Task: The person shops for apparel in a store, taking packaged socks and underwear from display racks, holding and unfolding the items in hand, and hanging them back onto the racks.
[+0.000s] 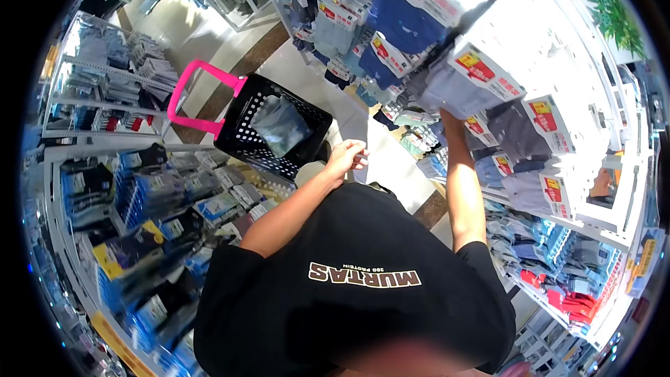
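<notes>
The right hand [449,116] is raised to the lower edge of a grey-blue garment [457,91] on the display rack, and that garment hangs right at the fingers, covering most of them; whether they are apart, together or clamped on the cloth cannot be told. Just above the hidden fingers, the garment's white card [487,73] carries a red and yellow label. Up and to the left of those fingers hang dark blue garments [408,19], and to their right is a darker grey garment [518,132] beside another labelled card [551,124]. Well below and to the right of them, red packs [578,304] sit on a low shelf. The left hand [347,158] is well apart from the right, in front of the black T-shirt [356,237]; its fingers are bent inward and lie together, with nothing visible in them. Near these left fingers, to their left, stands a black basket [241,143] with small holes in its walls and a pink handle [183,94] on the side farther from the fingers. A bluish pack [279,126] lies inside it. Farther to the left and below the left fingers, 1 yellow pack [129,248] rests among many others on a shelf.
</notes>
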`<control>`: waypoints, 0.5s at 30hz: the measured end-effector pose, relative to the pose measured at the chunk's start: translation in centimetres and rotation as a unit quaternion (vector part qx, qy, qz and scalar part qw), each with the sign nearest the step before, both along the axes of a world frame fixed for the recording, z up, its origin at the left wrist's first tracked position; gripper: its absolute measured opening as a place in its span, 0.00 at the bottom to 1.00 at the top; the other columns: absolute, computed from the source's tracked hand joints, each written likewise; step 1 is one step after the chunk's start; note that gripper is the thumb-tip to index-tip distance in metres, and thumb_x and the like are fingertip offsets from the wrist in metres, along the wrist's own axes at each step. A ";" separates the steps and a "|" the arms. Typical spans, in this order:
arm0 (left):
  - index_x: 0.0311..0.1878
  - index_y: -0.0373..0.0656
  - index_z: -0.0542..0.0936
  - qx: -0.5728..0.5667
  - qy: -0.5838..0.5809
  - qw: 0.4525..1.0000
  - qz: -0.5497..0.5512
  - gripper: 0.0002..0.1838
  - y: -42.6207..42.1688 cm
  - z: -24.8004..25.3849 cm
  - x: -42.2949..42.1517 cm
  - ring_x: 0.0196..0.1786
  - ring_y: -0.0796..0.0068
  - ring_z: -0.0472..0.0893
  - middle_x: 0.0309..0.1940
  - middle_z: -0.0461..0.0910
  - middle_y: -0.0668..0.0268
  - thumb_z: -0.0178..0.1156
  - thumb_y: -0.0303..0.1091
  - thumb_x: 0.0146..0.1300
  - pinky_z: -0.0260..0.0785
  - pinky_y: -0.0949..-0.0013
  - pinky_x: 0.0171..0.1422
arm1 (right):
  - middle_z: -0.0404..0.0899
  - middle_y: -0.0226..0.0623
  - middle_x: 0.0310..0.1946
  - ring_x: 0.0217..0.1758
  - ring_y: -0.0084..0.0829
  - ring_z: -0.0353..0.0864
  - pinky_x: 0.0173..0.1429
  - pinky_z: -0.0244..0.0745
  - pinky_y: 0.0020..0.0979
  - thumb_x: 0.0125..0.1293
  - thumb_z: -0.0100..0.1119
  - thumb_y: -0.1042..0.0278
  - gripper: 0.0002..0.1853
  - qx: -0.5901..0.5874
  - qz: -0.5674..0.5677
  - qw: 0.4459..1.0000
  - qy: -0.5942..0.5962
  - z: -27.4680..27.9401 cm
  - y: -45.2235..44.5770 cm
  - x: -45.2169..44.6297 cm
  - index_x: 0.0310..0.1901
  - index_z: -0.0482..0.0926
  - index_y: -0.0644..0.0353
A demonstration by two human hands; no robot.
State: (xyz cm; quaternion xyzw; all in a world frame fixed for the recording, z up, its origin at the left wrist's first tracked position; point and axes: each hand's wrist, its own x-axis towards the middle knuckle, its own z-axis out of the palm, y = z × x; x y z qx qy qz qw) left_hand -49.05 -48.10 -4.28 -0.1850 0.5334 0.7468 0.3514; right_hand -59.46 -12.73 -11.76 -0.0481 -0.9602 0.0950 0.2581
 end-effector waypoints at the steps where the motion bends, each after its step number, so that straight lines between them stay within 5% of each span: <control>1: 0.49 0.41 0.76 0.000 0.005 1.000 -0.008 0.13 -0.9 -0.3 -1.1 0.33 0.79 0.81 0.38 0.81 0.66 0.57 0.40 0.70 0.73 0.77 0.36 | 0.77 0.49 0.54 0.59 0.52 0.73 0.66 0.63 0.47 0.56 0.65 0.56 0.27 0.021 -0.014 0.999 -0.026 -0.1 -0.1 0.4 0.56 0.76 0.60; 10: 0.48 0.39 0.76 -0.011 0.018 0.999 -0.040 0.12 -7.9 -1.8 -10.0 0.34 0.76 0.81 0.38 0.80 0.64 0.59 0.38 0.69 0.74 0.77 0.37 | 0.80 0.51 0.42 0.48 0.56 0.75 0.54 0.65 0.50 0.64 0.62 0.61 0.15 0.021 -0.089 0.995 -0.036 3.3 -5.1 2.9 0.44 0.78 0.65; 13: 0.46 0.39 0.78 -0.069 0.120 0.990 -0.033 0.13 -9.4 -1.2 -15.1 0.32 0.79 0.80 0.35 0.82 0.66 0.63 0.36 0.65 0.70 0.76 0.36 | 0.80 0.53 0.39 0.45 0.58 0.75 0.52 0.66 0.51 0.65 0.62 0.62 0.14 -0.026 -0.123 0.991 0.049 9.1 -10.4 2.4 0.41 0.79 0.67; 15: 0.48 0.35 0.79 -0.168 0.336 0.926 -0.041 0.13 -10.1 -3.3 -19.8 0.36 0.74 0.82 0.36 0.83 0.62 0.63 0.32 0.64 0.74 0.71 0.44 | 0.76 0.58 0.46 0.52 0.60 0.72 0.57 0.64 0.52 0.62 0.66 0.62 0.21 -0.088 -0.170 0.981 0.044 10.4 -12.9 3.2 0.49 0.75 0.71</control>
